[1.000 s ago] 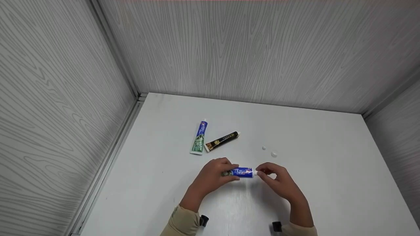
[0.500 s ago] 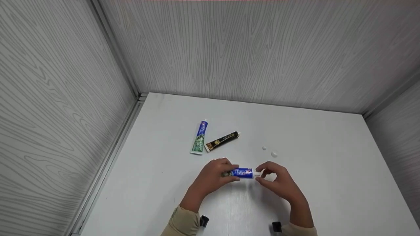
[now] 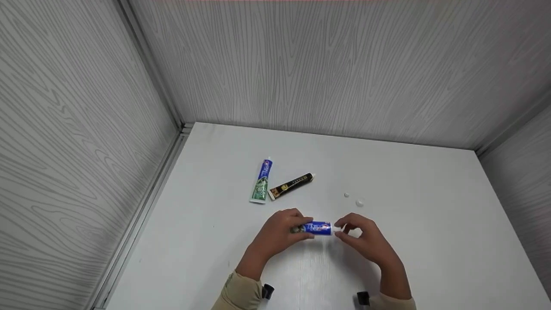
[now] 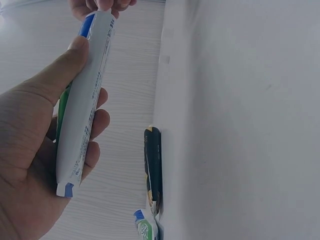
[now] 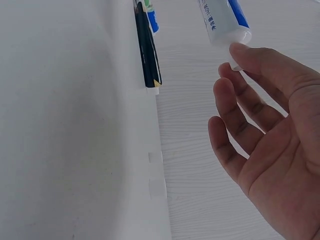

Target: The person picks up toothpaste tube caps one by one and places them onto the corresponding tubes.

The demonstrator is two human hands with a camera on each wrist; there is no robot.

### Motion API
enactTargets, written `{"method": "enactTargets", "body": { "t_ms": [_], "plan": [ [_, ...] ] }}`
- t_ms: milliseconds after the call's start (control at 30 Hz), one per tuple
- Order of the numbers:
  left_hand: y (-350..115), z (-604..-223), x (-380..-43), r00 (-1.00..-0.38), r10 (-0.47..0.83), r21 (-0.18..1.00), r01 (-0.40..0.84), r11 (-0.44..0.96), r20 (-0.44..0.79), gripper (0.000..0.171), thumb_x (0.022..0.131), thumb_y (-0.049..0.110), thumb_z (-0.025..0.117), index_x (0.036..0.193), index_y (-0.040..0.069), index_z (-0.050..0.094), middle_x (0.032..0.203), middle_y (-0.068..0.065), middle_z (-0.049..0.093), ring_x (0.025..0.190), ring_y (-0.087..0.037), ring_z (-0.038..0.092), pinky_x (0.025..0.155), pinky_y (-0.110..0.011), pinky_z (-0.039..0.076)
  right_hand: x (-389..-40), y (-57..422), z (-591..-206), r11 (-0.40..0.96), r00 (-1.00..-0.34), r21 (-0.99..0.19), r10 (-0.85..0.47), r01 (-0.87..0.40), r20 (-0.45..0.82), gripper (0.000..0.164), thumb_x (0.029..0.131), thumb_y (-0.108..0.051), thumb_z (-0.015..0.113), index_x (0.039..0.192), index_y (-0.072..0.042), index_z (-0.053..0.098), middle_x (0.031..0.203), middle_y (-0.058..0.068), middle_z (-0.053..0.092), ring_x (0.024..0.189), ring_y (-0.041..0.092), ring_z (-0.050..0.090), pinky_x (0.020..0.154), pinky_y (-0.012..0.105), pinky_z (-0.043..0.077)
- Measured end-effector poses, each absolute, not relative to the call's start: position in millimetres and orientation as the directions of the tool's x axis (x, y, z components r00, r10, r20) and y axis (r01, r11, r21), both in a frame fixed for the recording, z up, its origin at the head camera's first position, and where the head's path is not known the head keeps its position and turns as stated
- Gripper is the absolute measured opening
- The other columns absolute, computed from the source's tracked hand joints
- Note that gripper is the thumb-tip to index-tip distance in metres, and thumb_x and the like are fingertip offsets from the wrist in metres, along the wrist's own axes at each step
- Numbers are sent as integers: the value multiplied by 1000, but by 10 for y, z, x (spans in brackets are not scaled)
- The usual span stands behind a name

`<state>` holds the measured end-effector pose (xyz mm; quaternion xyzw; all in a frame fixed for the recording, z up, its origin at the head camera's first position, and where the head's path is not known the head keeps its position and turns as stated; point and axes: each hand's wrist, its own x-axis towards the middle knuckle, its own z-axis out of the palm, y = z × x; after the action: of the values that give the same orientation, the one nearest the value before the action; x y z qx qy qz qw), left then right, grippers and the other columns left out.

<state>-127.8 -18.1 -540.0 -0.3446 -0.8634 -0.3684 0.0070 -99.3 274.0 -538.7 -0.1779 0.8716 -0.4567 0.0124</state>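
Note:
A blue and green toothpaste tube (image 3: 318,228) lies level above the table's front half, its printed white back (image 4: 86,100) showing in the left wrist view. My left hand (image 3: 280,229) grips it round the body, thumb on one side and fingers on the other. At the tube's right end, the thumb and index finger of my right hand (image 3: 365,236) pinch the small white cap (image 3: 336,230). In the right wrist view, the fingertips partly hide that cap, and the other fingers of the right hand (image 5: 272,115) are loosely bent.
Farther back on the white table (image 3: 206,172) lie another blue and green toothpaste tube (image 3: 261,181) and a black tube (image 3: 291,186). Two small white round pieces, one smaller (image 3: 346,195) and one larger (image 3: 359,203), lie beyond my right hand. Grey wood-grain panels (image 3: 301,64) enclose the table.
My right fingertips have loosened from the cap, shifted a little, and come back to it. The left hand and the held toothpaste tube have stayed nearly in place.

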Motion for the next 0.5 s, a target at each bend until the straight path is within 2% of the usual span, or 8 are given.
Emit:
{"method": "enactTargets", "body": {
  "t_ms": [133,500],
  "plan": [
    [-185,-5393,-1271,-763,588,634,599,489,267,44,94,41,80,132,19,77,104,4,73,87,-7,61,80,-27,52,-996,2747,-5398,509,-933,-806,-330,-304,143,17,96,-19,80,112,-27,77,109,-8,74,90,11,68,90,44,57],
    [-186,-5387,-1262,-766,587,625,598,502,262,43,94,44,79,132,23,77,103,5,73,86,-6,59,80,-27,51,-995,2749,-5390,497,-926,-810,-349,-312,143,16,98,-21,78,114,-24,77,111,-5,74,93,12,68,88,35,57]
  ]
}}
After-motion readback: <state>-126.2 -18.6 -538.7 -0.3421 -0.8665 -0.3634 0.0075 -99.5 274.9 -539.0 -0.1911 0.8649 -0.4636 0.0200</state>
